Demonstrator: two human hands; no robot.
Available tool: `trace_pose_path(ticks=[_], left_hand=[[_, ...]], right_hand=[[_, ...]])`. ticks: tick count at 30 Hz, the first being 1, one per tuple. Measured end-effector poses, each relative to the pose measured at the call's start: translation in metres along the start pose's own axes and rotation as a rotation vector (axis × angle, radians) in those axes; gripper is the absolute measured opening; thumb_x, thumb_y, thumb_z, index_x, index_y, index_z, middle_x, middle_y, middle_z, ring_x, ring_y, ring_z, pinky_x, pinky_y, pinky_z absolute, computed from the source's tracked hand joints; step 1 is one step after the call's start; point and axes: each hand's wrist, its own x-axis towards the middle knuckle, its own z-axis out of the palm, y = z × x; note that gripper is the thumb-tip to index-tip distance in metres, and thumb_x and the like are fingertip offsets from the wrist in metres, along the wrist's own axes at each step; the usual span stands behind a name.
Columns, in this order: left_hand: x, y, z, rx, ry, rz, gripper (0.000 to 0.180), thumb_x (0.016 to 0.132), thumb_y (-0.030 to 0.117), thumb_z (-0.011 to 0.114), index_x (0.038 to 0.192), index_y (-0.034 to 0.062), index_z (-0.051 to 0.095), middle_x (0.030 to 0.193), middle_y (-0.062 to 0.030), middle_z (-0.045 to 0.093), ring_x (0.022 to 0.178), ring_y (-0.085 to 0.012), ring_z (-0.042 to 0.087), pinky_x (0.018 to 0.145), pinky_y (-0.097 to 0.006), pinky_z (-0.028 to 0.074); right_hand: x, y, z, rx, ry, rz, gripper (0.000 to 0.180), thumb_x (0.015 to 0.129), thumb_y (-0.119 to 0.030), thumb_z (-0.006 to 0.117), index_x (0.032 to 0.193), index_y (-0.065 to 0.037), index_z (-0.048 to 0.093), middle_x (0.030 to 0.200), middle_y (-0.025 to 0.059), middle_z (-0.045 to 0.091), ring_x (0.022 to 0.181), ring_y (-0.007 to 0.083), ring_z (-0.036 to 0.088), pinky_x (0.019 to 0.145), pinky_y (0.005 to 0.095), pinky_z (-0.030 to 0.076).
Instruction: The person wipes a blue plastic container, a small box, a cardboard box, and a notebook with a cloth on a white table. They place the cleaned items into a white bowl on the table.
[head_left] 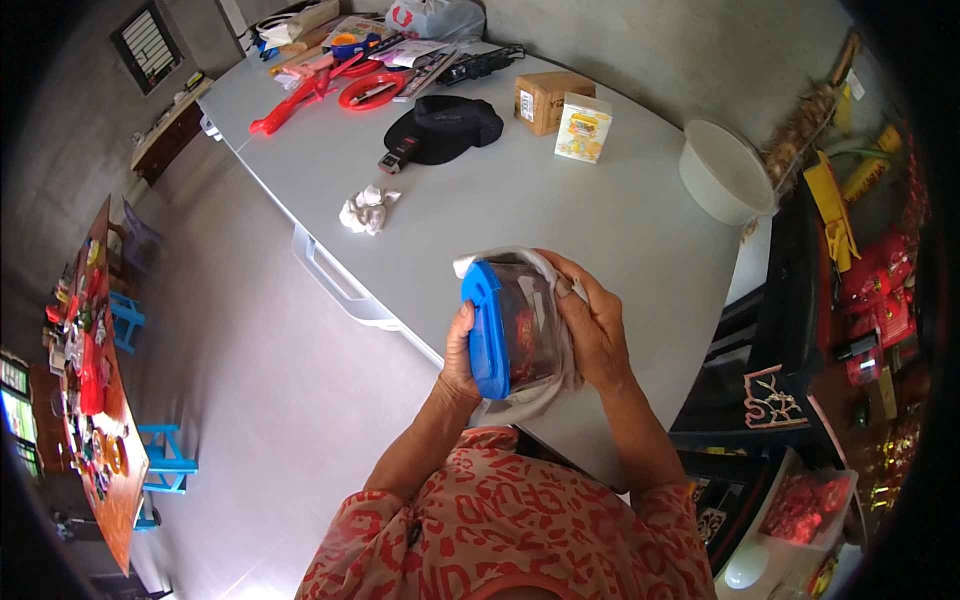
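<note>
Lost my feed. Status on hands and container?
Left hand grips container by its blue lid. Right hand presses white cloth on its clear side. Held above grey table; nothing in the way.

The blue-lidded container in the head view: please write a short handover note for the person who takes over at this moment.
Left hand: grips the blue lid edge of the clear container, held on its side above the grey table.
Right hand: presses a white cloth against the container's far side.
Done: cloth is wrapped around the container's back and underside.
Left: cannot tell how much is wiped. A crumpled white tissue lies further up the table.
</note>
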Motion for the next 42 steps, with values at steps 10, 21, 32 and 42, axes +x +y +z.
trace_pose_path(ticks=[10,21,32,42], left_hand=[[0.008,0.01,0.011,-0.07,0.179,0.114,0.072,0.071,0.061,0.069,0.122,0.0123,0.053,0.116,-0.0092,0.058,0.104,-0.0273,0.056,0.092,-0.044,0.047],[0.012,0.006,0.014,-0.106,0.179,0.046,0.07,0.073,0.064,0.064,0.12,0.0133,0.054,0.109,-0.0085,0.06,0.098,-0.0264,0.058,0.086,-0.043,0.049],[0.005,0.006,0.021,-0.104,0.128,0.014,0.07,0.08,0.06,0.058,0.129,0.0113,0.048,0.121,-0.0122,0.056,0.105,-0.027,0.058,0.091,-0.043,0.05],[0.001,-0.003,0.061,-0.019,0.4,0.124,0.089,0.077,0.059,0.063,0.142,0.0121,0.024,0.136,-0.0186,0.038,0.12,-0.0387,0.046,0.098,-0.054,0.043]], right_hand=[[-0.02,0.036,0.013,-0.111,-0.004,0.042,0.036,0.091,-0.003,0.048,0.127,0.0,0.048,0.124,0.0183,0.055,0.11,0.028,0.056,0.096,0.0353,0.041],[-0.051,0.003,0.009,-0.08,0.312,0.02,0.033,0.094,-0.018,0.054,0.119,0.003,0.053,0.1,0.0065,0.061,0.081,0.0097,0.055,0.074,0.0236,0.047],[-0.034,0.008,0.02,-0.654,0.134,-0.504,0.052,0.082,-0.001,0.059,0.132,0.001,0.045,0.135,0.0224,0.037,0.118,0.0347,0.039,0.096,0.0428,0.038],[-0.033,0.037,0.03,-0.419,0.35,-0.208,0.078,0.086,-0.025,0.064,0.144,-0.003,0.017,0.137,0.023,0.029,0.128,0.0376,0.034,0.102,0.048,0.036]])
